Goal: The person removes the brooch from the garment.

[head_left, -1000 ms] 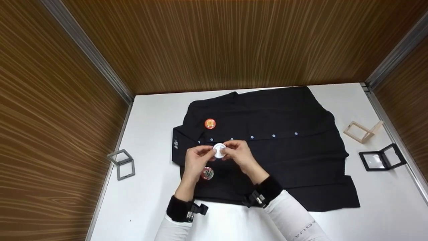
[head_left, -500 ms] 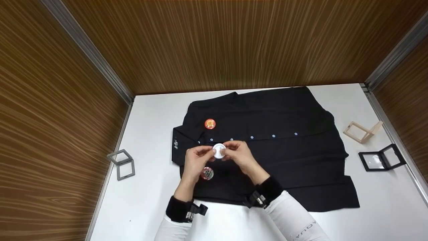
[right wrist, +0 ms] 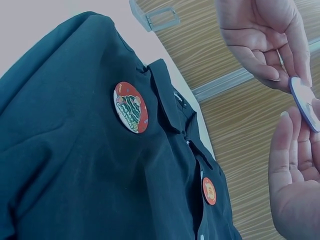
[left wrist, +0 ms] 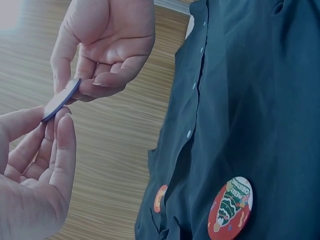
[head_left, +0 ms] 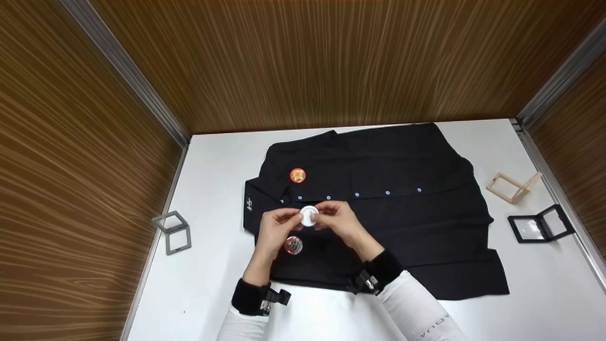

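My left hand and right hand pinch a round badge between them, thumbs on its white back, above a black shirt. Seen edge-on in the left wrist view, the badge is thin and tilted, with fingers of both hands at its rim. A red Christmas badge with a green tree lies face up on the near side of the shirt front. Across the button line lies a red and yellow badge. The held badge's front is hidden in the head view.
The shirt lies spread on a white table, collar to the left. A grey folding frame stands at the left edge. At the right are a wooden frame and a black frame. Wood-grain walls enclose the back and sides.
Both hands have shifted very slightly toward the person with the badge, which stays pinched between them. The shirt, the other badges and the frames have not moved.
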{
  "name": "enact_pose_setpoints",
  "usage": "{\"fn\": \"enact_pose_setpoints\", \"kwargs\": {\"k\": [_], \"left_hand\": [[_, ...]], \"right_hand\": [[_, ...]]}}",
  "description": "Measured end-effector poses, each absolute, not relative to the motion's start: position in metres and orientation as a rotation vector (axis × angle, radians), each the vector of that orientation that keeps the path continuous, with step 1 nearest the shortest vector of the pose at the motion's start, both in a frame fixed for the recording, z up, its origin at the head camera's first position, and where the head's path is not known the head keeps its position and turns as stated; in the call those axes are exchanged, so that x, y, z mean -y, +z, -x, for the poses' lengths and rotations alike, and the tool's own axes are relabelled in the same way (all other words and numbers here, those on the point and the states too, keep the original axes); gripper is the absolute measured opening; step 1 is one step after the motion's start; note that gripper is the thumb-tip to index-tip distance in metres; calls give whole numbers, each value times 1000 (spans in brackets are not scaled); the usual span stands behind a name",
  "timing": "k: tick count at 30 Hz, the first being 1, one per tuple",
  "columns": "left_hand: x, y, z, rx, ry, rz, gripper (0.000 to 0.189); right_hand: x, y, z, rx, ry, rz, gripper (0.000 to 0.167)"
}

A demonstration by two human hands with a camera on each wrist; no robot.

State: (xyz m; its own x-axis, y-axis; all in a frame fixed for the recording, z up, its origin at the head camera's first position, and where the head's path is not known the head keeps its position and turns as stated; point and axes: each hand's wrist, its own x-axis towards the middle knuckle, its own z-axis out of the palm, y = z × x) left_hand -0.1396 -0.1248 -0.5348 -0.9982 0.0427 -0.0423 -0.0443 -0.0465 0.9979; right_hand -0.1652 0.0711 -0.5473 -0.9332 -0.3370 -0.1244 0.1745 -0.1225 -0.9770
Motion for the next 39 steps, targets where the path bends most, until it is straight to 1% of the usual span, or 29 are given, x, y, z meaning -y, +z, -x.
{"fn": "enact_pose_setpoints", "kwargs": {"k": [5, 15, 17, 20, 23, 25, 29, 34, 39], "left_hand": [[129, -537, 139, -2140, 2238, 6, 20], [150, -543, 136, -2255, 2194, 68, 20], [156, -545, 135, -2285, 2174, 96, 20], [166, -547, 133, -2333, 2146, 142, 20], [176, -549, 130, -2382, 2123, 183, 20], [182, -550, 129, -2414, 2107, 205, 19], [192, -552, 127, -2439, 2099, 248, 20], [207, -557, 125, -2507, 2082, 314, 19], [231, -564, 119, -2639, 1962, 431, 18]], "right_hand": [[-70, -547, 165, -1886, -2061, 235, 28], [-71, -549, 165, -2015, -1976, 262, 28], [-72, -551, 164, -2086, -1921, 301, 26], [-74, -554, 162, -2307, -1722, 453, 26], [-76, -557, 160, -2545, -1422, 622, 32], [-77, -560, 158, -2643, -1240, 683, 37], [-79, -567, 154, -2718, -1009, 695, 45], [-84, -575, 153, -2763, -873, 688, 53], [-92, -583, 155, -2793, -723, 668, 58]]}}
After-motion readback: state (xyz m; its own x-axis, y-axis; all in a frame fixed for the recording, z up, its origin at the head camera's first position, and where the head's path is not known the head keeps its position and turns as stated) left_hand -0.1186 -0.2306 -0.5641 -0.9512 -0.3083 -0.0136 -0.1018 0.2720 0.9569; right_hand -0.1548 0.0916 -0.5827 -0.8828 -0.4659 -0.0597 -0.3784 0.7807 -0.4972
